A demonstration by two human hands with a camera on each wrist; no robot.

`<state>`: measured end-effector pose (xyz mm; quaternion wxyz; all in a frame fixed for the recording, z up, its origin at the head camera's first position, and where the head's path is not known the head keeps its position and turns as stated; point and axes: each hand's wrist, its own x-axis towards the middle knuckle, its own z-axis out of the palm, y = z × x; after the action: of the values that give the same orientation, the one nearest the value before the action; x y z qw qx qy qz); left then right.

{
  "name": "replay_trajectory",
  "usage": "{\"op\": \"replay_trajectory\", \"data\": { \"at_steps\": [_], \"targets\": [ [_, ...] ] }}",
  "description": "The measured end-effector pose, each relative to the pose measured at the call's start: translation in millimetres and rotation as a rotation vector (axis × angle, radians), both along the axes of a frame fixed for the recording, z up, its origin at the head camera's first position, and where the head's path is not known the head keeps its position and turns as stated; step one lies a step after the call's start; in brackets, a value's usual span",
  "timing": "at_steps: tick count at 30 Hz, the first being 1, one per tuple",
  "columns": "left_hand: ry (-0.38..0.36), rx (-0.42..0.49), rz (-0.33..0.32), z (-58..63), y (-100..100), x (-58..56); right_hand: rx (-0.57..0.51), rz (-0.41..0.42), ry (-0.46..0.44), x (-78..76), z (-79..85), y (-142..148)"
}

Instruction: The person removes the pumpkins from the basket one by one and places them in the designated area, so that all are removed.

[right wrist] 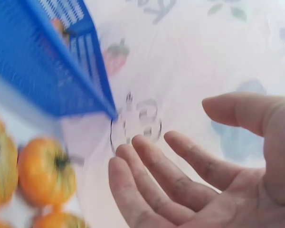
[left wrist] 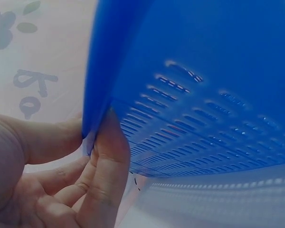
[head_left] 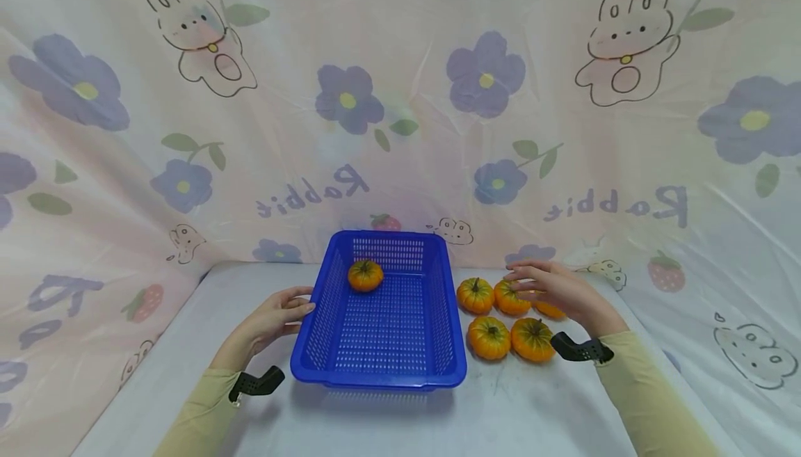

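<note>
A blue plastic basket (head_left: 378, 378) with slotted walls stands in the middle of the table, one small orange pumpkin (head_left: 366, 275) lying inside near its far left corner. My left hand (head_left: 275, 318) pinches the basket's left rim between thumb and fingers, as the left wrist view (left wrist: 111, 156) shows up close. Above the back row of several small pumpkins (head_left: 489, 337) to the right of the basket hovers my right hand (head_left: 557, 290). In the right wrist view its fingers (right wrist: 175, 185) are spread and loosely bent, with nothing between them and the thumb.
The pumpkins outside the basket sit close together in two rows beside its right wall. A white cloth covers the table (head_left: 500, 415). Behind it hangs a curtain (head_left: 413, 151) printed with rabbits and purple flowers.
</note>
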<state>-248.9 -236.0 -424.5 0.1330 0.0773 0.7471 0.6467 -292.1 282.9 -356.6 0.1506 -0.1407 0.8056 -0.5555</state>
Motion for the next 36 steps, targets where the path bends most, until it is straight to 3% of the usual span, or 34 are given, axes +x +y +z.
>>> {"op": "replay_trajectory", "data": {
  "at_steps": [11,24,36],
  "targets": [
    [0.002,-0.001,-0.007,-3.3,-0.1,0.5,-0.125,0.150,-0.023,-16.3,9.2,-74.6],
    [-0.006,-0.005,0.014,-3.5,0.5,-0.5,-0.157,0.194,-0.142,-37.5,0.1,-144.5],
    [-0.005,-0.012,0.020,-0.5,0.6,-1.5,-0.205,0.176,-0.220,-58.7,-4.6,-190.0]
  ]
}}
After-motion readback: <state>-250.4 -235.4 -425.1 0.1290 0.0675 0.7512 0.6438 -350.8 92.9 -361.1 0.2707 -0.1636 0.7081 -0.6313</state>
